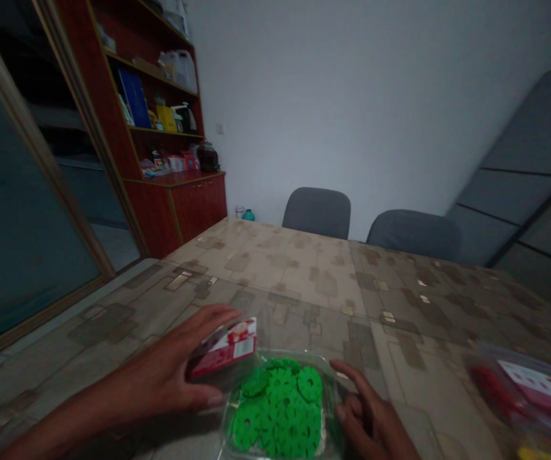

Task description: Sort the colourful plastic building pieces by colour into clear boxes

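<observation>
A clear plastic container (330,364) filled with green notched plastic discs (285,406) stands at the near edge of the view. At its upper left, my left hand (184,361) grips a lid with a red-and-white printed label (232,345), held tilted, thumb below and fingers behind. Whether the lid is joined to the container cannot be made out. Against the container's right side lies my right hand (364,409), index finger along the rim and the other fingers curled at the wall.
Blurred clear boxes with a red-and-white label (538,383) sit at the right edge. The patterned tablecloth (304,275) covers the table. Beyond it stand two grey chairs (317,211); a red-brown shelf cabinet (179,198) is at the back left, near a sliding door (21,191).
</observation>
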The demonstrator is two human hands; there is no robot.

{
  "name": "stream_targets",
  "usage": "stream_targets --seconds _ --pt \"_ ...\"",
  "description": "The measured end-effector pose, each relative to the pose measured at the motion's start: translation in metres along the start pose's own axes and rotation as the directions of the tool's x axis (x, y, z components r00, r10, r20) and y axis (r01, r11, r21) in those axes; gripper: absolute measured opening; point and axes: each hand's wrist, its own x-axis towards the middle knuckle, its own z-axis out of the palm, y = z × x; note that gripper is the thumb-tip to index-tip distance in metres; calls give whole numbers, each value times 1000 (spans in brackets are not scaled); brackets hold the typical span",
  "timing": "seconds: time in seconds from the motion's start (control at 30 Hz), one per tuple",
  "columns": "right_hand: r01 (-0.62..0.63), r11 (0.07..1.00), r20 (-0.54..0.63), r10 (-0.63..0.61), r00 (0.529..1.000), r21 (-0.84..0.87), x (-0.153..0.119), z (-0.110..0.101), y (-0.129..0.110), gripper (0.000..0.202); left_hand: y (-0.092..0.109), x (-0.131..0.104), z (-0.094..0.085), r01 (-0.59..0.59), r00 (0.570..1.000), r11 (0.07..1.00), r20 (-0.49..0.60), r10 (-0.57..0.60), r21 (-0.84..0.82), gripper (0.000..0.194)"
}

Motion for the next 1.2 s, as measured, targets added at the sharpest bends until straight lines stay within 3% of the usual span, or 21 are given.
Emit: stream_targets --seconds 0.1,0.2,0.3,0.43,0.67,0.8,0.87,0.97,1.03,1.1,1.2 --pt "-37 999 -24 37 999 3 2 -9 -8 60 42 12 8 -24 972 996 230 43 -85 92" --pt "-19 998 -26 18 1000 -59 3 -20 -16 54 67 15 21 -4 952 998 306 25 -69 100" --pt "-37 998 13 38 999 -59 5 -21 -17 54 75 12 34 -50 957 997 283 67 -67 104" --pt "-66 998 -55 67 996 15 8 -11 -9 57 78 11 38 -118 955 990 265 133 -72 102" --pt "-69 991 21 67 998 114 20 -6 -27 48 91 20 34 -98 921 995 377 97 -19 101" --pt "-85 977 47 77 996 195 25 1 -27 46 83 18 37 -151 931 985 322 170 -85 99" --pt "-96 965 44 88 995 245 25 6 -22 46 71 18 36 -149 955 982 241 174 -118 87" --pt "-108 950 23 106 994 292 23 10 -19 44 44 20 39 -50 997 984 56 60 -173 55" --pt "-107 946 4 112 994 307 23 10 -19 43 24 22 48 35 999 954 -27 -45 -297 39" --pt "-104 942 -10 113 994 320 22 10 -21 42 10 22 61 128 989 846 2 -149 -518 30" --pt "-114 929 8 119 993 353 23 11 -21 41 4 22 78 277 952 498 165 -257 -822 39"
